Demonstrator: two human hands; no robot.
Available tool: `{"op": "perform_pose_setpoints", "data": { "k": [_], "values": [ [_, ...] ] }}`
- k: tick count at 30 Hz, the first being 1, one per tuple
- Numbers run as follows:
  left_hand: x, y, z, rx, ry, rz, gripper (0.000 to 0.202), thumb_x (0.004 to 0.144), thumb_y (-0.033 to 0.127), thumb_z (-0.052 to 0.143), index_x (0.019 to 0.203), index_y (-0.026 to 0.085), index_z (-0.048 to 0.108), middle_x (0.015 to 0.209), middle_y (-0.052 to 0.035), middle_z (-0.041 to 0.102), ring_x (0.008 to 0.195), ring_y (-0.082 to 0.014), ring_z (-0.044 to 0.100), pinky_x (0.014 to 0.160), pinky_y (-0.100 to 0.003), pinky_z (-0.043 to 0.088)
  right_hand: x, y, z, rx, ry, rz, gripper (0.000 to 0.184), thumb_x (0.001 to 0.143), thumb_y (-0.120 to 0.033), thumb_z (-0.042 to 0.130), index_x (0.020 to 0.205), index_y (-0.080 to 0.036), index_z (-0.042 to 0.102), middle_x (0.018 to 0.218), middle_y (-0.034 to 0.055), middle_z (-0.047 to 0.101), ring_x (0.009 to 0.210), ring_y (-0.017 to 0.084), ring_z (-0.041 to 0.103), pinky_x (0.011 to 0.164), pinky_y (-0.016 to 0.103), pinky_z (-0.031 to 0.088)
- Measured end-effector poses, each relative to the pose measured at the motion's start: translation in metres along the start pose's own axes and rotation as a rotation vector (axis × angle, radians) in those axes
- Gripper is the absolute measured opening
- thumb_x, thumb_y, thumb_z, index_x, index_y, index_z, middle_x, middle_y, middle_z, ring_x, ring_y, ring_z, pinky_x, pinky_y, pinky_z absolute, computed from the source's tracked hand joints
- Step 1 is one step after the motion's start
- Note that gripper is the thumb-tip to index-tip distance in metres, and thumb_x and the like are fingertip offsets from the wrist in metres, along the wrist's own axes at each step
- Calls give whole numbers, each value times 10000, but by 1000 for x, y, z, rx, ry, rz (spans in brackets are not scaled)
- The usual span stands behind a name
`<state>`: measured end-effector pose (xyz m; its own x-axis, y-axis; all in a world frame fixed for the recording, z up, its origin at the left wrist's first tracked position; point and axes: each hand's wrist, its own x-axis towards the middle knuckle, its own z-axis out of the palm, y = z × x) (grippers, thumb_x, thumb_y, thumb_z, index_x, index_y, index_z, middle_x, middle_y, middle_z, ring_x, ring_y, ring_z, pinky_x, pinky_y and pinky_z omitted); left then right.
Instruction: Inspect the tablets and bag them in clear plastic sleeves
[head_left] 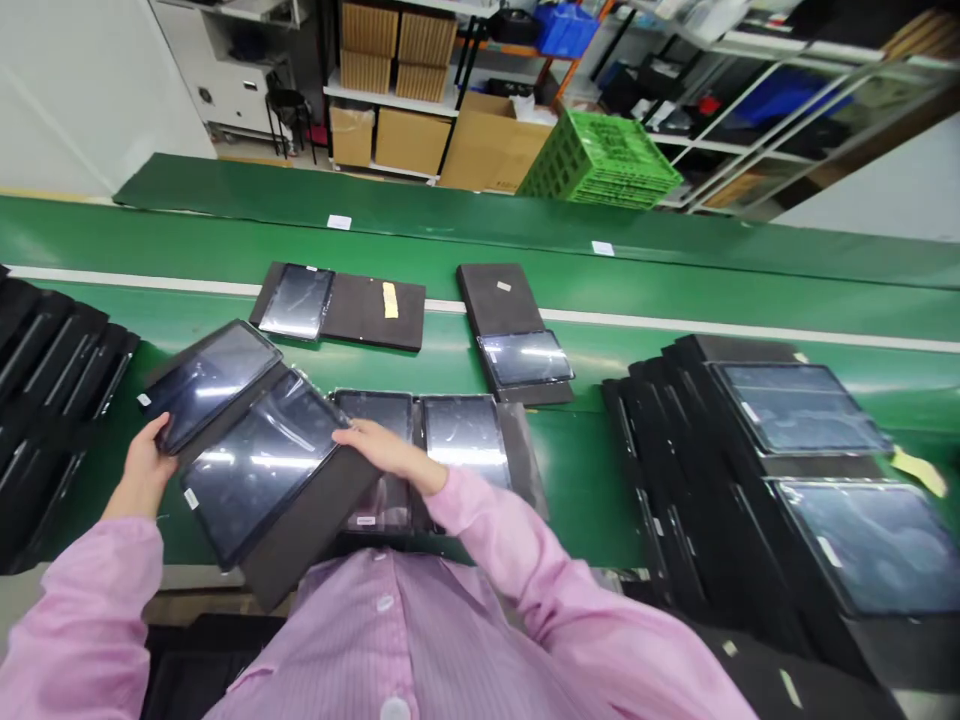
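Our left hand [146,465] pinches one dark panel [217,385] at its edge, and our right hand [379,445] grips a second panel [262,460], both over the green worktop [574,480]. Beside these lie two more panels [465,440]; behind, two black boards [375,305] carry one panel each [296,300].

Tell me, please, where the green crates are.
In the head view, the green crates stand beyond the green worktop, right of centre, just beside a cardboard box.

Two glossy dark panels [259,462], aslant, perhaps on one black board [300,532]
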<state>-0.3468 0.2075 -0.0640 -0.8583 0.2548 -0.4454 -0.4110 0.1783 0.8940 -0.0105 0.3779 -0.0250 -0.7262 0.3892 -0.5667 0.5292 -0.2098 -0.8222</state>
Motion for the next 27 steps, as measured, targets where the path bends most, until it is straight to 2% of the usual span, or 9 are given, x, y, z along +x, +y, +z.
{"op": "perform_pose_setpoints", "data": {
  "k": [4,6,8,11,13,16,19,23,27],
  "values": [
    [-49,17,12,-156,-108,3,154,809,36,474,777,139,582,758,15,699,787,-116,661,928,-319,574,-15,-9,-88,-129,8,-74,311,868,-421,633,711,-152,626,794,12,648,736,151,558,702,249,420],
    [-84,15,24,-135,-149,-47,182,801,22,476,793,135,619,783,7,714,833,-140,666,960,-345,561,-26,-9,-129,-194,76,-107,322,852,-452,648,735,-151,648,826,13,655,802,164,555,762,252,413],
    [-125,-1,35,-96,-136,-147,246,850,43,423,804,146,642,749,9,711,855,-163,675,985,-380,544,-39,0,-163,-299,165,-130,381,869,-524,617,826,-150,680,885,25,671,861,182,565,800,259,404],
    [-182,-49,43,-54,-174,-416,210,781,31,488,749,153,655,727,-21,719,837,-193,700,992,-391,547,-59,29,-198,-657,331,-73,542,903,-662,510,821,-154,681,827,45,675,785,184,583,726,261,385],
    [-212,-91,42,29,-264,-588,186,756,47,523,652,144,643,660,-66,699,850,-234,725,988,-401,561,-71,57,-213,-814,411,-11,598,896,-704,488,731,-157,663,728,60,658,696,184,575,668,268,354],
    [-239,-148,34,46,-520,-770,120,797,159,608,788,130,724,928,-137,763,1086,-286,703,1051,-410,534,-83,100,-224,-869,480,43,586,882,-691,523,672,-161,655,697,83,659,682,198,583,649,271,322],
    [-250,-181,29,97,-545,-828,169,783,258,704,853,110,746,1033,-177,756,1145,-318,679,1057,-412,528,-90,131,-227,-898,525,69,526,902,-637,527,709,-171,674,747,78,683,728,196,603,640,259,307],
    [-254,-181,31,154,-488,-785,222,776,292,743,891,103,757,1093,-184,746,1169,-317,668,1065,-403,516,-85,147,-226,-908,602,88,500,901,-622,538,726,-174,677,757,69,690,745,202,610,636,258,301],
    [-257,-161,34,202,-618,-797,322,776,353,749,969,97,778,1148,-173,731,1137,-307,685,1053,-378,521,-74,149,-223,-898,713,86,458,896,-598,559,771,-173,674,802,79,705,785,218,623,651,262,312]
  ]
}}
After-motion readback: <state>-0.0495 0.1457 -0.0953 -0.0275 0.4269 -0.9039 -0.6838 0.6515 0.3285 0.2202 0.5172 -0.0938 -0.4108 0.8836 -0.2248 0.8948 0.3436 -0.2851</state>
